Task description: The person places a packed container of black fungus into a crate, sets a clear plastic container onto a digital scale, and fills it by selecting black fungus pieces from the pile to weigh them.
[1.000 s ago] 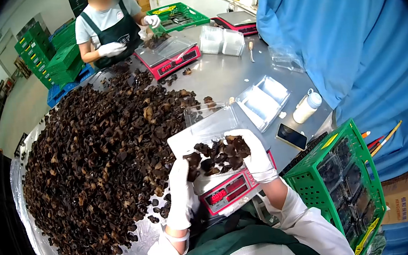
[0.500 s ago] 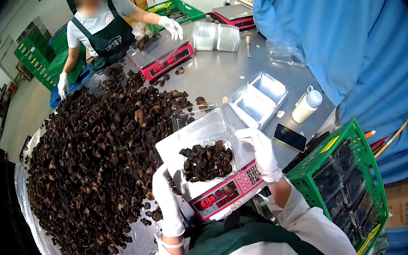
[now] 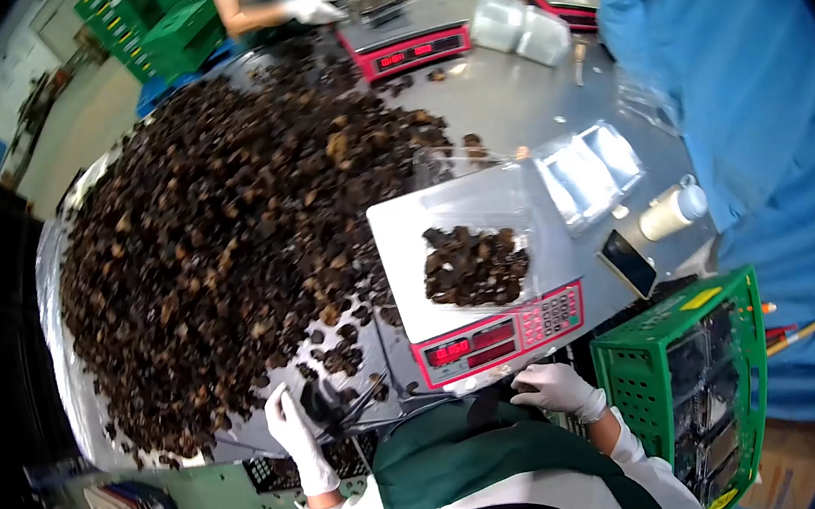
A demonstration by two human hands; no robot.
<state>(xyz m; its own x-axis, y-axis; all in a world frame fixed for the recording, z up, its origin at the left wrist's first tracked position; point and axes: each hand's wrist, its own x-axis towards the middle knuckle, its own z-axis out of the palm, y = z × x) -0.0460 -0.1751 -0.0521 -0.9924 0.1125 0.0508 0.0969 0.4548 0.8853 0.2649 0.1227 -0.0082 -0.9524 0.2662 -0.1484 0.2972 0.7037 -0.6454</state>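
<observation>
My left hand point(image 3: 294, 433), in a white glove, is at the table's front edge beside a dark object point(image 3: 324, 405); its fingers are blurred, and whether it grips anything cannot be made out. My gloved right hand point(image 3: 556, 388) has its fingers curled just below the scale point(image 3: 503, 339), near my apron; what they hold, if anything, is hidden. On the scale's plate stands an open clear plastic box point(image 3: 527, 241) with dark brown mushroom pieces point(image 3: 475, 265) in it. A big heap of the same pieces point(image 3: 224, 235) covers the table's left side.
A co-worker's gloved hands point(image 3: 314, 8) are by a second scale point(image 3: 412, 51) at the back. To the right are clear trays point(image 3: 589, 173), a bottle point(image 3: 672, 211), a phone point(image 3: 628, 264) and a green crate point(image 3: 639, 389) with filled boxes.
Both my hands have left the mushroom pieces and the box and moved down to the table's front edge. The view has shifted. The co-worker's hands have come together at the second scale.
</observation>
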